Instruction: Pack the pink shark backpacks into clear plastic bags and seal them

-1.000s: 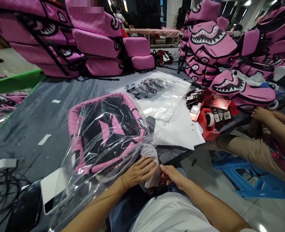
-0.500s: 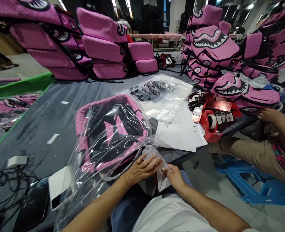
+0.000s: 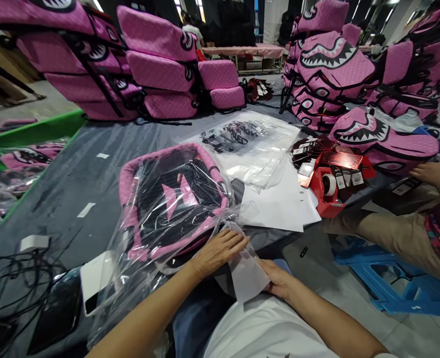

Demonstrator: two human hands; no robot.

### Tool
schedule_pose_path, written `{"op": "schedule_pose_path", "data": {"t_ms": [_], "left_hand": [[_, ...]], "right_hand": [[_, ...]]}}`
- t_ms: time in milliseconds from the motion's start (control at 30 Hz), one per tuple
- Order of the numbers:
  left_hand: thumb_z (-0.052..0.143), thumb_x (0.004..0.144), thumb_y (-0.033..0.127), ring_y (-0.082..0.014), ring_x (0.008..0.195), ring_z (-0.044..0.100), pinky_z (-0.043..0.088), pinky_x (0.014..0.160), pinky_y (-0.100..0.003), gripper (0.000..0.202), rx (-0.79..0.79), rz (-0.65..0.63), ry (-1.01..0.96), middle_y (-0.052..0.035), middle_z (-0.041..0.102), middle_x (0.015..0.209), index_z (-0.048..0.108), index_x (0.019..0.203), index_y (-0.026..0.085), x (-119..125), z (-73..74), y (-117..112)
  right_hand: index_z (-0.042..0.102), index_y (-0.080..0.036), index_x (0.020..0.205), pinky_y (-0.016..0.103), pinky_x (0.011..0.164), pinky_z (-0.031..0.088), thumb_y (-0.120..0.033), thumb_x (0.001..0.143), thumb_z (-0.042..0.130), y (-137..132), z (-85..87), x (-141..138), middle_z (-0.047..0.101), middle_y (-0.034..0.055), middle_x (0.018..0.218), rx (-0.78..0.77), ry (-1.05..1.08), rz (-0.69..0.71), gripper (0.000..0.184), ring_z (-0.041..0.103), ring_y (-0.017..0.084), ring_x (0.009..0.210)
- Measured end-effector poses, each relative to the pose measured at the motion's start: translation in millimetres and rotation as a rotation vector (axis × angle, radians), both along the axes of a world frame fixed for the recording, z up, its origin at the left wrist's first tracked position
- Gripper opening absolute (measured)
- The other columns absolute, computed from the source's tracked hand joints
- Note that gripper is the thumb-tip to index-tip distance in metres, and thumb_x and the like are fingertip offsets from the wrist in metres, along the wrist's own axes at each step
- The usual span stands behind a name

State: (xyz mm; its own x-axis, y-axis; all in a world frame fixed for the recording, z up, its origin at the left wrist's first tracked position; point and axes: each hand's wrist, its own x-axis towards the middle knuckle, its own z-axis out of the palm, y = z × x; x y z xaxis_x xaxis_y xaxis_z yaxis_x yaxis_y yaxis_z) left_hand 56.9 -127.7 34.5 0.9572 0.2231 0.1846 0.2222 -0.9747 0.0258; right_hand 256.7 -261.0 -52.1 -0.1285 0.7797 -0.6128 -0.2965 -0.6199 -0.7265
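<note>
A pink-and-black backpack [image 3: 180,196] lies on the dark tablecloth inside a clear plastic bag [image 3: 126,278], its black panel with a pink emblem facing up. At the table's front edge, my left hand [image 3: 222,251] lies over the upper part of a translucent white sheet [image 3: 248,278], fingers long and close together, thumb hidden, holding it against the bag's mouth. Closed on the sheet's right edge is my right hand [image 3: 277,279], low in front of my shirt. The sheet hangs between both hands; whether it is a single layer or a pouch I cannot tell.
Printed plastic bags [image 3: 250,144] and white paper [image 3: 275,204] lie right of the backpack. Beyond are a red tape dispenser [image 3: 328,191] and tags. Pink backpacks [image 3: 160,37] are stacked behind. A co-worker's hand [image 3: 438,174] is at right; cables [image 3: 14,278] lie left.
My right hand has moved slightly down and right, and more of the white sheet shows between my hands. My left hand's fingers have drawn closer together. The view has shifted slightly.
</note>
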Motion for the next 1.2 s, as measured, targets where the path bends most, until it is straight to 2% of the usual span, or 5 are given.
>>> {"op": "schedule_pose_path", "data": {"t_ms": [167, 300, 933, 1100, 1200], "left_hand": [[0.044, 0.101, 0.011, -0.0219, 0.124, 0.060, 0.041, 0.114, -0.045, 0.049, -0.108, -0.014, -0.002, -0.0069, 0.072, 0.126, 0.048, 0.147, 0.027, 3, -1.7, 4], [0.048, 0.099, 0.010, -0.0200, 0.133, 0.057, 0.036, 0.120, -0.044, 0.044, -0.031, -0.094, -0.022, -0.0071, 0.070, 0.133, 0.056, 0.139, 0.026, 3, -7.0, 4], [0.047, 0.101, 0.014, -0.0250, 0.115, 0.071, 0.056, 0.104, -0.038, 0.033, 0.182, -0.139, -0.098, -0.0165, 0.075, 0.120, 0.060, 0.130, 0.010, 18, -10.8, -7], [0.043, 0.101, 0.010, -0.0220, 0.121, 0.068, 0.055, 0.106, -0.036, 0.048, 0.055, -0.171, -0.222, -0.0139, 0.075, 0.122, 0.044, 0.149, 0.016, -10, 15.0, -14], [0.041, 0.102, 0.008, -0.0176, 0.121, 0.068, 0.054, 0.106, -0.031, 0.061, -0.047, -0.126, -0.342, -0.0122, 0.075, 0.123, 0.025, 0.160, 0.019, -19, 25.1, -20]], "right_hand": [[0.065, -0.020, 0.109, 0.032, 0.066, 0.055, -0.037, 0.089, 0.062, -11, 19.1, 27, 0.066, 0.0031, 0.080, 0.393, -0.834, 0.079, 0.027, 0.062, 0.018, 0.068], [0.047, -0.022, 0.149, 0.049, 0.112, 0.044, -0.007, 0.077, 0.053, -26, 41.3, 30, 0.052, 0.0149, 0.148, 0.985, -1.286, 0.260, 0.073, 0.049, 0.028, 0.136], [0.031, -0.014, 0.160, 0.035, 0.083, 0.060, -0.008, 0.099, 0.036, -5, 20.7, 26, 0.074, 0.0155, 0.120, 1.390, -1.362, 0.144, 0.062, 0.072, 0.022, 0.107], [0.038, -0.018, 0.157, 0.029, 0.069, 0.058, -0.005, 0.094, 0.040, 13, 55.5, 73, 0.077, 0.0086, 0.099, 1.588, -1.253, 0.460, 0.064, 0.072, 0.018, 0.083], [0.048, -0.025, 0.151, 0.037, 0.088, 0.058, -0.010, 0.094, 0.048, 45, 97.5, 90, 0.072, 0.0110, 0.121, 1.609, -1.400, 0.211, 0.058, 0.068, 0.022, 0.108]]}}
